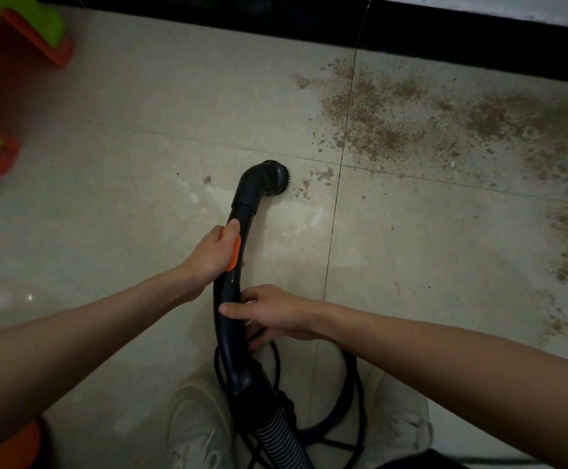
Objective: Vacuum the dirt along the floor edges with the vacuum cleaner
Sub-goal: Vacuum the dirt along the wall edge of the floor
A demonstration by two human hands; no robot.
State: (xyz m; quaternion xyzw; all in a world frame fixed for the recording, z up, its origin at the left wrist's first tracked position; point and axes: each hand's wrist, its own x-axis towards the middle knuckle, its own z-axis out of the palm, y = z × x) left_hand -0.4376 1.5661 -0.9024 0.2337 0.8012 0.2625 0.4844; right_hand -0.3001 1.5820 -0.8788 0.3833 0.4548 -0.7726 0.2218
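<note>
Both hands, left hand point(213, 252) and right hand point(272, 313), gripping vacuum wand point(233, 299), brush head point(274, 179) at fringe of dirt point(411, 120); next, likely sweep toward floor's far edge by black skirting point(445, 32).

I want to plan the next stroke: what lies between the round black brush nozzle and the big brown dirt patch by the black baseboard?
In the head view, only pale tile with scattered brown crumbs and a grout line separates the round black brush nozzle from the brown dirt patch.

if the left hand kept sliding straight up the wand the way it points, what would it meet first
Probably the curved elbow joint just above the left hand on the wand, then the round brush head beyond it.
</note>
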